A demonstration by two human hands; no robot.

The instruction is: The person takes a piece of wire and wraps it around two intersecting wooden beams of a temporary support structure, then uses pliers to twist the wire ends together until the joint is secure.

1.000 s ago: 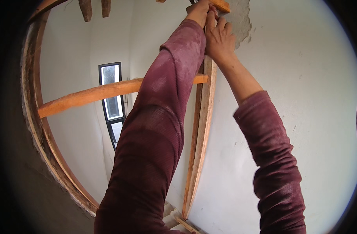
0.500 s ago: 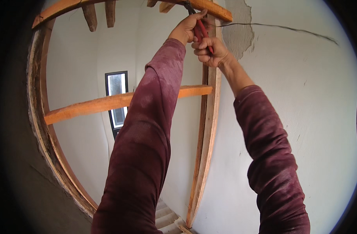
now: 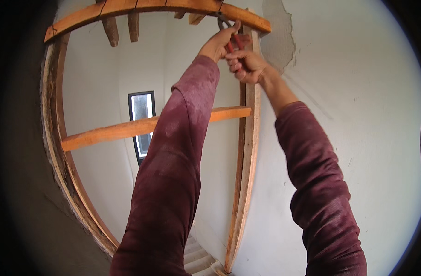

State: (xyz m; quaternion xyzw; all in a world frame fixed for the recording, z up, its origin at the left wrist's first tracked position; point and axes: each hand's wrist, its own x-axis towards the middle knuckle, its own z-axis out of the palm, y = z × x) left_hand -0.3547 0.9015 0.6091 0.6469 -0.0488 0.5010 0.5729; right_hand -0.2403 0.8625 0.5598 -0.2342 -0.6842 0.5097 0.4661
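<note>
Red-handled pliers (image 3: 239,42): raised near the right end of the orange top beam (image 3: 146,5), dark head at its lower edge; cannot tell whether the two touch. From left: dim grey wall (image 3: 26,207), then rough timber post (image 3: 54,101), upright; orange crossbar (image 3: 109,131) running between the two posts, in front of a narrow dark-framed window (image 3: 141,105) and behind the maroon left sleeve (image 3: 166,161). Pale steps (image 3: 199,258) below. Left hand (image 3: 218,42): beside the upper handles, thumb up; fingers partly hidden, so cannot tell whether its grip is closed on the tool. Right hand (image 3: 249,66): grip clenched around the lower handles. Behind it, lighter timber post (image 3: 250,152); next, rough plaster patch (image 3: 279,37) and white wall (image 3: 353,138).
</note>
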